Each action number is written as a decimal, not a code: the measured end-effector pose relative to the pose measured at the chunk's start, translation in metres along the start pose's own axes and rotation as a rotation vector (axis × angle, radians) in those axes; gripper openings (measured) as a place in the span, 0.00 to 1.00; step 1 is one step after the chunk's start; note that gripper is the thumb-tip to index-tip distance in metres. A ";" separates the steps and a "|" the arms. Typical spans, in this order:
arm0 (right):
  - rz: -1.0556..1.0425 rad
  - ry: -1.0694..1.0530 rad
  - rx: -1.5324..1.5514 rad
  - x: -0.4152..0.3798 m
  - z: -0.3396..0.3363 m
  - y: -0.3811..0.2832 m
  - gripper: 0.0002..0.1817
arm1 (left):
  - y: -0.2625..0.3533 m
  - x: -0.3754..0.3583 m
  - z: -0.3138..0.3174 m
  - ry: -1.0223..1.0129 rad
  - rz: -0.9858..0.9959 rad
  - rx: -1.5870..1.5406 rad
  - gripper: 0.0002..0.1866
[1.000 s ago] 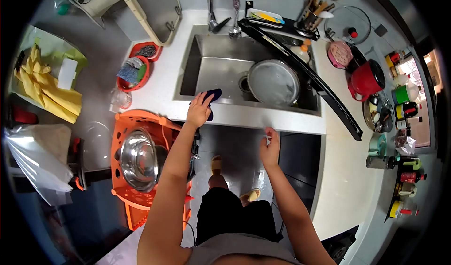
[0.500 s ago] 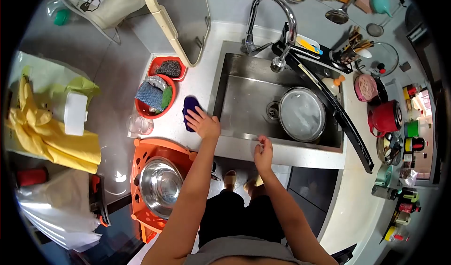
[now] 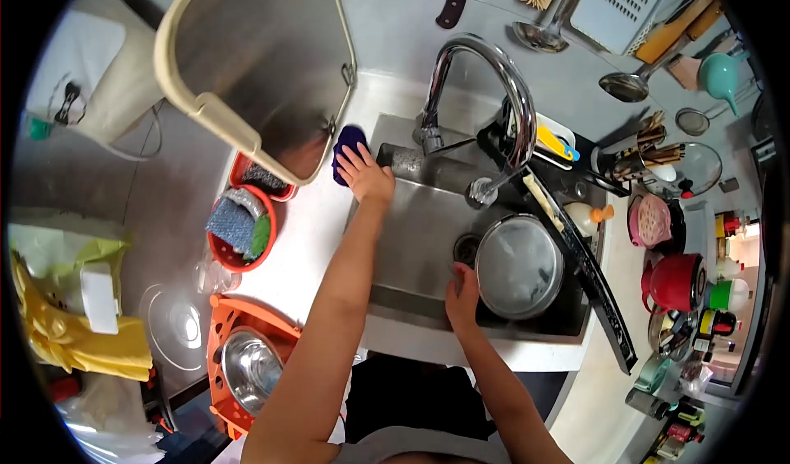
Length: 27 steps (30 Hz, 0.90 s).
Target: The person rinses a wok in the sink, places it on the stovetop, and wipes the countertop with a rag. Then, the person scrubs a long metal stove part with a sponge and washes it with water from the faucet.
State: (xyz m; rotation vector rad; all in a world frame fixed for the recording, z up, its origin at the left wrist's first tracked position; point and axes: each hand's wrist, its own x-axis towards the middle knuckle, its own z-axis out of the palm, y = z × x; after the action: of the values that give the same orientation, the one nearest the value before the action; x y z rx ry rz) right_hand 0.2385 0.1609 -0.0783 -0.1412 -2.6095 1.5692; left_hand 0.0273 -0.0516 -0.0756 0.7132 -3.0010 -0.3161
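My left hand (image 3: 367, 174) lies with its fingers spread on a dark purple cloth (image 3: 352, 135), pressing it against the white counter (image 3: 313, 225) left of the sink. The cloth is near the sink's back left corner. My right hand (image 3: 463, 298) hangs over the front of the stainless steel sink (image 3: 411, 250), fingers loosely bent and apart, with nothing seen in it. Just right of that hand, a round metal basin (image 3: 520, 266) with cloudy contents sits in the sink, beside the drain (image 3: 467, 248).
A chrome faucet (image 3: 527, 118) arches over the sink. A long black strip (image 3: 576, 250) slants across its right side. At left stand a red bowl (image 3: 270, 246) with cloths, a red tray (image 3: 239, 168), a glass jar (image 3: 218, 276) and a large beige-rimmed panel (image 3: 177, 77).
My left hand has pushed the purple cloth along the counter toward the back wall. My right hand has moved forward over the sink. The camera view has shifted forward.
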 end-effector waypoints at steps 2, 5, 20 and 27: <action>0.085 -0.005 0.067 0.015 -0.006 0.011 0.17 | 0.009 0.026 0.005 -0.005 0.042 0.021 0.42; 0.107 0.015 0.111 0.034 -0.014 0.013 0.17 | 0.023 0.059 0.004 -0.025 0.091 0.044 0.41; 0.110 0.239 -0.060 0.031 -0.039 0.011 0.17 | 0.049 0.075 0.040 0.189 0.714 -0.578 0.25; 0.305 0.495 0.403 0.032 -0.068 0.056 0.12 | 0.007 -0.011 0.027 0.073 0.705 -0.647 0.27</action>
State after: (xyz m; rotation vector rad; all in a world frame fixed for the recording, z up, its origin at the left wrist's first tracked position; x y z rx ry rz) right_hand 0.2173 0.2503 -0.0953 -0.8088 -1.9250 1.8241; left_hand 0.0316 -0.0358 -0.1006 -0.3634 -2.5852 -1.0774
